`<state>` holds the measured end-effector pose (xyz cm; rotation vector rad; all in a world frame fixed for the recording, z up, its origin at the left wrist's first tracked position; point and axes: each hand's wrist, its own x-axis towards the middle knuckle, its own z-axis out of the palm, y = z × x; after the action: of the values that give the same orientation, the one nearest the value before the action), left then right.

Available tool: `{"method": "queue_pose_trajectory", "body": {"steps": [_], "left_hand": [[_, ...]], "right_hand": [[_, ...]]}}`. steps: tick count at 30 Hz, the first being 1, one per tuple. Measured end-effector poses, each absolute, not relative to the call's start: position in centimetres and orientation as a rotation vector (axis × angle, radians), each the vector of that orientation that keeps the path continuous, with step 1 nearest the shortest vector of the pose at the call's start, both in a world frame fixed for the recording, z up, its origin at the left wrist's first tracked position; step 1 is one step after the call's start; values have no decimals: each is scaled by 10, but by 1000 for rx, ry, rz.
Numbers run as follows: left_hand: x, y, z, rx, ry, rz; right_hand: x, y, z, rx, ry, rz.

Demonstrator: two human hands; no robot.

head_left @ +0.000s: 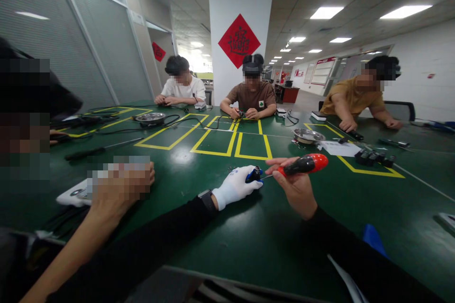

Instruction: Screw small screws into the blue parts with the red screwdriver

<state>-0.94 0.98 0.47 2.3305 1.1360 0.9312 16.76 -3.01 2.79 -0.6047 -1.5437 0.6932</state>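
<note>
My left hand [234,185], in a white glove with blue fingertips, grips a small black part [254,174] just above the green table. Its exact kind is too small to make out. In my bare right hand [298,193] is a screwdriver [306,164] with a red and black handle. The screwdriver lies nearly level, its thin shaft pointing left toward the black part. Whether the tip touches the part is hidden by the glove. A few tiny pieces lie on the table just beyond my left hand.
Close on my left, a co-worker's forearm [110,215] rests by a white device [73,193]. A long black screwdriver [103,148] lies beyond it. Metal bowls [308,136] and several black parts [375,157] sit farther off. Three people work across the table. Something blue [375,240] lies near my right forearm.
</note>
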Motion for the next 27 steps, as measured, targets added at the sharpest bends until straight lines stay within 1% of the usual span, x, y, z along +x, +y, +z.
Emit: {"method": "queue_pose_trajectory", "body": {"steps": [3,10,27], "left_hand": [[-10,10,5,2328,1148,924],[-9,8,5,2338,1155,919],[-11,12,1,2359,1145,939]], "right_hand": [[165,-30,27,-567,-1506,780],[162,-31,22,-553,-1447,852],[167,-28,20,-614,-1525,813]]}}
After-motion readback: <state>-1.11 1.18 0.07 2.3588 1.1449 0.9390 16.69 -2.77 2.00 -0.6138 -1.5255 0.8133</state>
